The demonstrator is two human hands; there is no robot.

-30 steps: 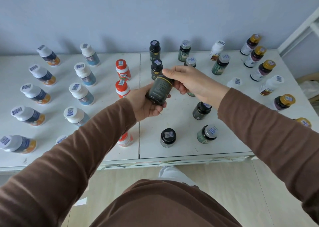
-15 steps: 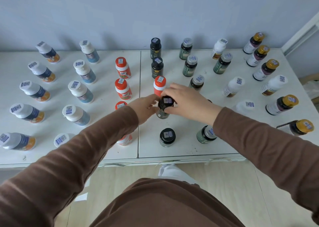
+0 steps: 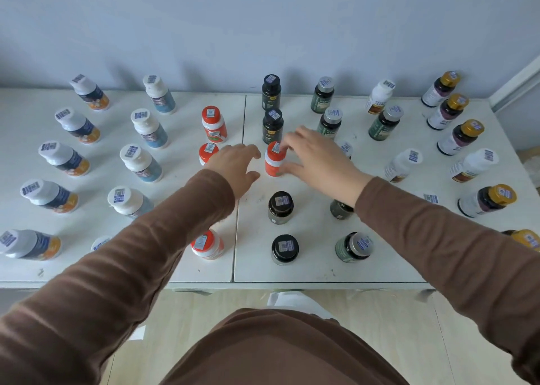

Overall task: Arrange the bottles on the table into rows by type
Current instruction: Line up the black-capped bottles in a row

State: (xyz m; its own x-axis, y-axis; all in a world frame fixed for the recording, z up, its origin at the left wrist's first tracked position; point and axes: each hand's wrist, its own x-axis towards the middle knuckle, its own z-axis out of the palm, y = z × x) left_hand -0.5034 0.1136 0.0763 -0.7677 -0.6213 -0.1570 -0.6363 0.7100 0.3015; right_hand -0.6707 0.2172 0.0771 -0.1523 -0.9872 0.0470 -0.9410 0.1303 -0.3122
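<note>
Half a second ago both hands were bunched round a black-capped bottle (image 3: 280, 207); now it stands alone on the table (image 3: 315, 270), upright, in line behind another black-capped one (image 3: 285, 248) near the front edge. That looks like 1 placement finished, giving the dark column 2 bottles in front and 2 more (image 3: 272, 126) towards the wall.

Both hands have since moved further out. The left hand (image 3: 236, 169) hovers with fingers spread and loose, gripping nothing, just beside an orange-capped bottle (image 3: 208, 154) that belongs to the orange column left of the table seam. The right hand (image 3: 315, 158) has fingers and thumb curled round a second orange-capped bottle (image 3: 274, 159); they seem to touch its cap and side, though whether the grasp has actually tightened I cannot tell.

This orange bottle sits in the gap of the dark column, between the front pair and the back pair, so it reads as the stray. Probably it needs shifting left across the seam into the orange line.
</note>
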